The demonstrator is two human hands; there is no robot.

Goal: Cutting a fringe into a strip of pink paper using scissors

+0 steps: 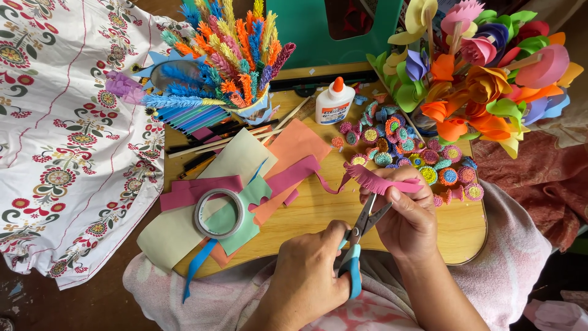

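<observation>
1. Left hand (312,276) closed through the loops of the blue-handled scissors (358,245) – blades parted, tips aimed at the pink foam strip (383,182).
2. Right hand (407,217) pinches that strip between thumb and fingers, above the wooden tabletop (312,211); its far end trails toward the coloured foam sheets (269,165).
3. Upper edge already fringed. Judgement: keep cuts short, evenly spaced, stopping shy of the uncut spine.
4. Feed the strip, not the scissors – hold it taut near the blades.
5. Finished rolled fringe discs (407,153) lie just beyond; glue bottle (335,101) behind them.
</observation>
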